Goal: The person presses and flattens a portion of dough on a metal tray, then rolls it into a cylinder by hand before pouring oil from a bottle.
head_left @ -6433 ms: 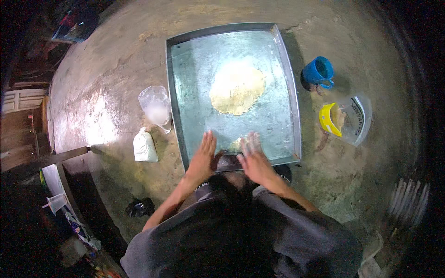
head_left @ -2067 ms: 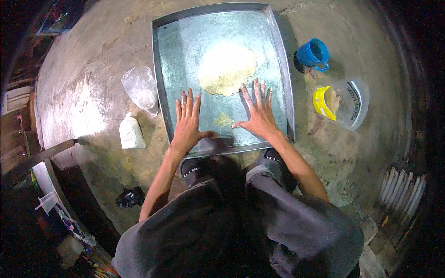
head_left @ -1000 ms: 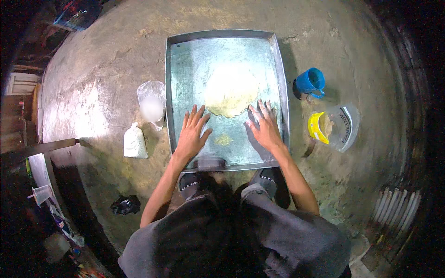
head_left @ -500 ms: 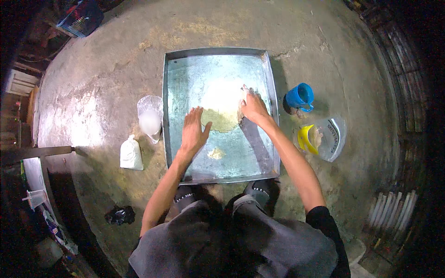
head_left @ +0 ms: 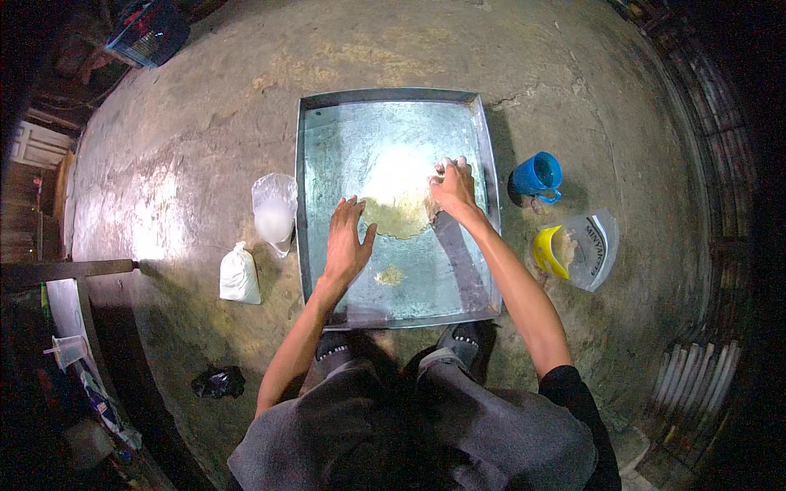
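Lying between left grip [head_left: 347, 244], outstretched and empty, and right grip [head_left: 453, 186], curled, hold unclear: pale dough [head_left: 395, 216].

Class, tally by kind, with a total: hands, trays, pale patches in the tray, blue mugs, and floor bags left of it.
Hands: 2 (left hand, right hand)
Tray: 1
Patches: 2 (large patch, small patch)
Blue mug: 1
Bags: 3 (clear bag, white bag, black bag)
Total: 9

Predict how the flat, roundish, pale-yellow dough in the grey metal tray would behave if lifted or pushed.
The dough would probably sag, looking thin and wide. It might tear: its near edge looks ragged. Its flatness makes rolling unlikely.
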`<move>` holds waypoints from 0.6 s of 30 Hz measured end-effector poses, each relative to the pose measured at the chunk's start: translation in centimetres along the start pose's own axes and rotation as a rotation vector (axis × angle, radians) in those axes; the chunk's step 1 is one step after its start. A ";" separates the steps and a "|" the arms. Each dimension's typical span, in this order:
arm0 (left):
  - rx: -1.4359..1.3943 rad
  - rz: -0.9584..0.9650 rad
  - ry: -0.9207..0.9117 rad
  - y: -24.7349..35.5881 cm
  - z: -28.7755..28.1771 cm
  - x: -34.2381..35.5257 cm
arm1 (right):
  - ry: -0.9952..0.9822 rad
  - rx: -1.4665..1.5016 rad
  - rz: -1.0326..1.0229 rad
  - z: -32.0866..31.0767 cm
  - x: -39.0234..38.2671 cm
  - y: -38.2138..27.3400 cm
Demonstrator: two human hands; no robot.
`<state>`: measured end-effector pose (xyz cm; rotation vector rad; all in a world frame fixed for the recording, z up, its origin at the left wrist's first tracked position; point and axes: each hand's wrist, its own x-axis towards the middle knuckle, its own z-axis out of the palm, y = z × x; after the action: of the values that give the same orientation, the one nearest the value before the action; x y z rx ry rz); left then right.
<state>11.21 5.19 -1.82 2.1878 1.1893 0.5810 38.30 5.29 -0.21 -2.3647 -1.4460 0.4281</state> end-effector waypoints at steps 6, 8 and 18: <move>0.064 0.051 0.028 0.1 -1.0 -0.1 | -0.175 0.153 -0.076 -2.5 -2.3 -2.8; 0.044 0.070 0.053 0.2 -1.1 0.2 | -0.103 0.074 -0.173 -1.7 -4.6 -3.1; -0.013 0.137 0.065 0.7 -2.3 2.1 | 0.180 0.123 -0.346 1.5 -10.0 -2.2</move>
<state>11.25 7.31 0.51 2.2674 1.0710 0.7197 31.56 -2.53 0.13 -1.9510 -1.6470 0.2009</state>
